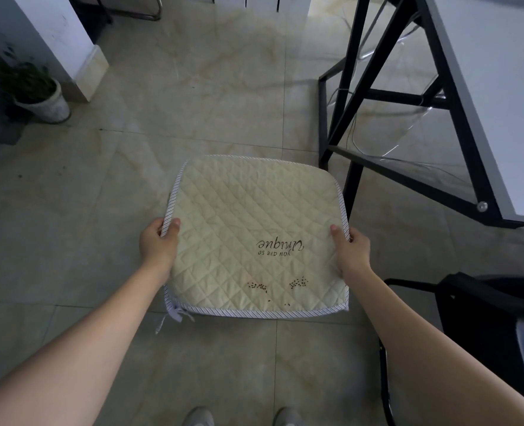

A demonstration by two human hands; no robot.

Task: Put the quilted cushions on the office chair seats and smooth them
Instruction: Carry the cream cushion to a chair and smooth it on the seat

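A cream quilted cushion [248, 216] with striped piping and upside-down brown lettering is held flat in the air above the tiled floor. My left hand [158, 244] grips its left edge, thumb on top. My right hand [353, 250] grips its right edge the same way. A small tie hangs from the cushion's near left corner. A black office chair [482, 315] stands at the lower right, only partly in view, its seat mostly cut off by the frame edge.
A white desk [500, 87] on a black metal frame [408, 96] stands at the upper right. A potted plant [39, 93] sits by a white pillar [61, 41] at the upper left. Tiled floor stretches ahead. My shoes show at the bottom edge.
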